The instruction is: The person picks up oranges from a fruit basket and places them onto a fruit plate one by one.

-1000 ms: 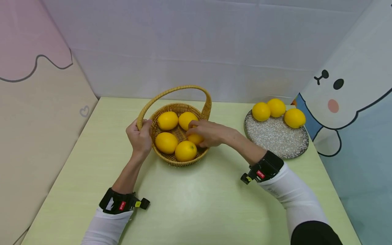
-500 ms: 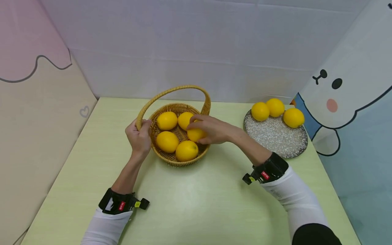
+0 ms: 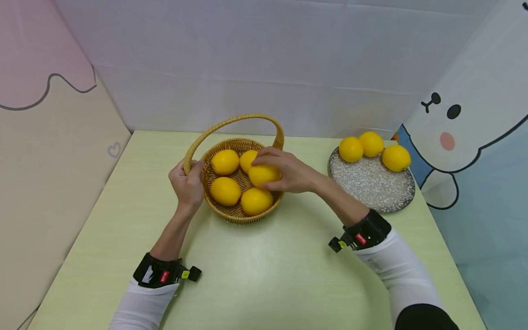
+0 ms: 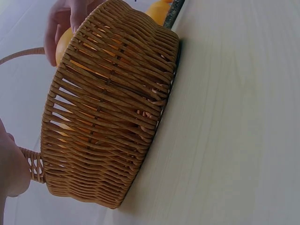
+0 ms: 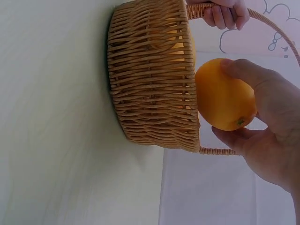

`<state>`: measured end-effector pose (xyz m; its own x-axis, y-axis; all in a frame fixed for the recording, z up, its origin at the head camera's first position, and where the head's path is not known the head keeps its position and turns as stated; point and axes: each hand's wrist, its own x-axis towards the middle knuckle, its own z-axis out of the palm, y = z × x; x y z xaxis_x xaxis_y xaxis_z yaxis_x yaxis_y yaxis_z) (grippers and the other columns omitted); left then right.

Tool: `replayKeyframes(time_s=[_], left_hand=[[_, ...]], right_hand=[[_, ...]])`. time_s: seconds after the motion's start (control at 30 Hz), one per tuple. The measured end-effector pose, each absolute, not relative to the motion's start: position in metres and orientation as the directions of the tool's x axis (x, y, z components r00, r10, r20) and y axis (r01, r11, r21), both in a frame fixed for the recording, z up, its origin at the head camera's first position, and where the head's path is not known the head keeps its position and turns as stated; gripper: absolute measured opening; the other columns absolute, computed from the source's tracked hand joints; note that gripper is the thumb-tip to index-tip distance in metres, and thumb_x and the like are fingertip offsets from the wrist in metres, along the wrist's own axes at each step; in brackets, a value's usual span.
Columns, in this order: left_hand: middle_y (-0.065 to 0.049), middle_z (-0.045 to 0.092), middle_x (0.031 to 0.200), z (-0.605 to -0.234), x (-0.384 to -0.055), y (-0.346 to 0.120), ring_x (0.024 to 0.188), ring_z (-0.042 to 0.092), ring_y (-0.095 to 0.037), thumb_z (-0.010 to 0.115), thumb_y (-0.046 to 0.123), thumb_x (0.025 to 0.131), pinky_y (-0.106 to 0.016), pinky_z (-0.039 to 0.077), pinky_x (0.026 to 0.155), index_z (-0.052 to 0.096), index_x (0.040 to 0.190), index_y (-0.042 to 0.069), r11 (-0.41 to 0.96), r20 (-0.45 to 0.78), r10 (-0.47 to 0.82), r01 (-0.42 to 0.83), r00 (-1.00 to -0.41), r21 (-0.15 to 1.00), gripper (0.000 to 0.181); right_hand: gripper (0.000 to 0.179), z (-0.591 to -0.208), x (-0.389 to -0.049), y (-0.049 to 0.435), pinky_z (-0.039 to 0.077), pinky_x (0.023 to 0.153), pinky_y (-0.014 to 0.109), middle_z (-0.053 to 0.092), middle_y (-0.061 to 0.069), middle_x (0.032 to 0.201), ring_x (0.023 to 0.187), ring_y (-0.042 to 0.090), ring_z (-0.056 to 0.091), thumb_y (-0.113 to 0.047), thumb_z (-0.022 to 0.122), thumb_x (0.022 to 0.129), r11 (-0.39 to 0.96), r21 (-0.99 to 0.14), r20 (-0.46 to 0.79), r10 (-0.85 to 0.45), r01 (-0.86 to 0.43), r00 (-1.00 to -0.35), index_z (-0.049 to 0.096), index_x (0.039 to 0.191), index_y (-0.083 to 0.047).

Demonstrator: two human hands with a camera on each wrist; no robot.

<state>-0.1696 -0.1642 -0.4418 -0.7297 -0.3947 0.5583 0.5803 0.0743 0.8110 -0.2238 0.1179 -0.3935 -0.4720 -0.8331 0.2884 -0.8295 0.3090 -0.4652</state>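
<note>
A round wicker basket point(image 3: 239, 219) with a tall arched handle point(image 3: 235, 121) stands on the table, several yellow-orange fruits inside it. My left hand point(image 3: 187, 185) grips the handle at its left base, against the rim. Between the thumb and fingers of my right hand point(image 3: 288, 172) is an orange point(image 5: 225, 96), raised to rim height at the basket's right side. The right wrist view shows its small green stem end. Other fruits, such as the front one point(image 3: 256, 201), lie lower in the basket. From the left wrist view, the woven wall point(image 4: 108, 108) hides most of them.
To the right, a speckled grey plate point(image 3: 371, 190) holds three similar fruits along its far edge, among them one fruit point(image 3: 396, 158). A pale green table point(image 3: 255, 275) extends in front of the basket. A cloth wall point(image 3: 247, 91) stands behind.
My right hand has lifted the orange from among the others up to the rim. The front fruit has shifted slightly right. My left hand stays on the handle.
</note>
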Motion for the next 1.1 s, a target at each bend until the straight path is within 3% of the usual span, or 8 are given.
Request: replayKeyframes(time_s=[0.17,0.4,0.73,1.1], left_hand=[[0.008,0.037,0.049,-0.439,-0.169,-0.163,0.041,0.028,-0.008,0.058,-0.010,0.094,-0.020,0.019,0.037,0.043,0.064,-0.014,0.062,0.545,-0.408,0.574,-0.732,0.817,0.034],[0.008,0.038,0.049,-0.439,-0.169,-0.162,0.041,0.029,-0.008,0.058,-0.012,0.092,-0.020,0.019,0.037,0.043,0.065,-0.016,0.038,0.532,-0.415,0.571,-0.738,0.820,0.032],[0.008,0.037,0.049,-0.439,-0.169,-0.162,0.042,0.028,-0.008,0.058,-0.011,0.094,-0.020,0.019,0.038,0.044,0.065,-0.016,0.052,0.539,-0.407,0.571,-0.737,0.819,0.033],[0.008,0.039,0.048,-0.442,-0.169,-0.163,0.040,0.029,-0.007,0.059,-0.012,0.093,-0.020,0.019,0.037,0.044,0.065,-0.016,0.054,0.545,-0.413,0.578,-0.729,0.814,0.032]], right_hand=[[0.055,-0.396,-0.222,0.116,0.044,0.107,0.043,0.054,0.010,0.140,0.130,0.017,0.046,-0.026,0.081,0.087,0.281,-0.499,0.379,-0.780,-0.820,-0.498,0.064,0.136,-0.006],[0.054,-0.399,-0.218,0.113,0.044,0.107,0.044,0.057,0.011,0.137,0.129,0.019,0.048,-0.019,0.084,0.085,0.173,-0.541,0.497,-0.724,-0.823,-0.479,0.066,0.133,-0.003],[0.054,-0.384,-0.199,0.110,0.043,0.106,0.054,0.058,0.025,0.130,0.126,0.036,0.049,0.000,0.086,0.077,0.139,-0.564,0.537,-0.687,-0.814,-0.489,0.065,0.125,0.010],[0.053,-0.377,-0.189,0.134,0.047,0.101,0.050,0.059,0.026,0.129,0.122,0.034,0.052,0.003,0.086,0.075,0.169,-0.579,0.552,-0.639,-0.797,-0.536,0.065,0.124,0.011]])
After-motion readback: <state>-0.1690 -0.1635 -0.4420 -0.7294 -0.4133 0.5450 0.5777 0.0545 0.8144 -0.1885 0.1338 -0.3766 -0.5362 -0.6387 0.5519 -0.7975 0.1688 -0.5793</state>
